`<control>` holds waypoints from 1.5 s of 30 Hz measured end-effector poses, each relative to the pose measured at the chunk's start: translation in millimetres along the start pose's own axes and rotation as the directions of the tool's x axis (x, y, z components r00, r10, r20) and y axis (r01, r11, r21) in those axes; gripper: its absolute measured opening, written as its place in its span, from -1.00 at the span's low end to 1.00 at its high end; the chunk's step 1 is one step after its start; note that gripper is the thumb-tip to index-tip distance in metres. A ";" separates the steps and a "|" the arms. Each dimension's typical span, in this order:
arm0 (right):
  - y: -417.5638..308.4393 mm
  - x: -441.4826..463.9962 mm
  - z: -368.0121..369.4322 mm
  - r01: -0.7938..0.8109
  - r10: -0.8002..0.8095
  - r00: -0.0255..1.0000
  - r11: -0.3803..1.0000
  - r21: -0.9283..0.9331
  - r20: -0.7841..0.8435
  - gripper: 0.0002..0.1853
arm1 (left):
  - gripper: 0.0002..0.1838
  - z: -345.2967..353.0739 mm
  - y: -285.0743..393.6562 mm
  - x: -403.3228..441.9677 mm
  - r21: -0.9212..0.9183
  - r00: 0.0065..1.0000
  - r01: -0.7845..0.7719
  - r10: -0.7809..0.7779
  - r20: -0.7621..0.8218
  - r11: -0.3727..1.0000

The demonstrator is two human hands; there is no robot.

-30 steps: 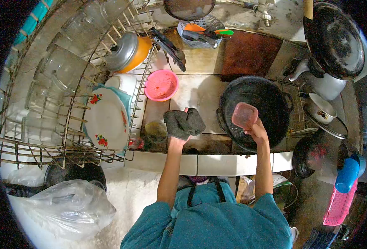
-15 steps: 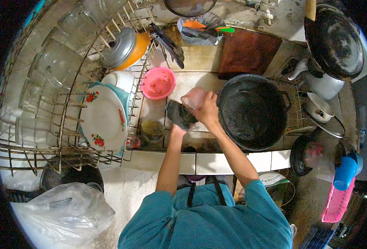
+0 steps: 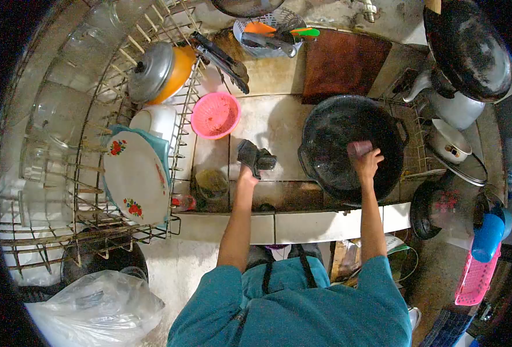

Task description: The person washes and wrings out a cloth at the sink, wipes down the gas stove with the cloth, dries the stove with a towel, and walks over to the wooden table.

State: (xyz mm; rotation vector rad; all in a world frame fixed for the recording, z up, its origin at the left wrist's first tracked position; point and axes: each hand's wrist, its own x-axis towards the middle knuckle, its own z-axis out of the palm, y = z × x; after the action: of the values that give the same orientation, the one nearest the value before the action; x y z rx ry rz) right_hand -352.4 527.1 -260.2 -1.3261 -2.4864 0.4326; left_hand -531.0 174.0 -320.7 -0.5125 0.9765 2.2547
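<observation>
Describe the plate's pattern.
Red flowers with green leaves on the white plate, in the head view.

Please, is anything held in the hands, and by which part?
Right hand: small pink container, by its near right side. Left hand: dark cloth; the exact place is hidden.

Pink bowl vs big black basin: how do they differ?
The pink bowl is small; the black basin is far larger. The basin shows side handles; the bowl shows none. The right hand is over the basin; neither is at the bowl. Both are round, open-topped.
</observation>
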 end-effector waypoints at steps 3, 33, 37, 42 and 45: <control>60.4 4.9 48.9 0.092 -0.119 0.989 0.957 -0.275 -0.082 -0.07 | -0.74 1.0 2.9 -6.3 0.011 0.997 -0.038 0.039 -0.059 0.999; -174.6 -81.3 -9.8 -0.179 -0.335 0.886 0.390 0.903 0.321 -0.50 | -0.51 -18.2 -23.3 35.5 -0.097 0.975 0.224 -0.224 0.005 0.970; -232.5 -101.8 -3.4 0.430 -0.529 0.848 0.697 0.573 0.007 -0.28 | -0.47 25.3 -16.9 14.5 -0.117 0.986 0.161 -0.156 0.050 0.980; -264.9 -107.8 -8.1 0.281 -0.376 0.920 0.828 0.485 0.108 -0.42 | -0.61 38.4 3.0 11.3 -0.205 0.969 0.079 -0.027 0.246 0.976; -260.8 -92.7 -31.2 0.280 -0.345 0.936 0.851 0.444 0.071 -0.36 | -0.59 50.9 18.2 0.8 -0.237 0.929 0.110 -0.015 0.370 0.965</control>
State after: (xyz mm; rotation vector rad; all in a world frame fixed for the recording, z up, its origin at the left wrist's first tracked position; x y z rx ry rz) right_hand -486.6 314.8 -139.7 -0.7216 -2.4609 0.9596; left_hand -549.0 202.9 -278.7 -0.2102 0.4790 2.3173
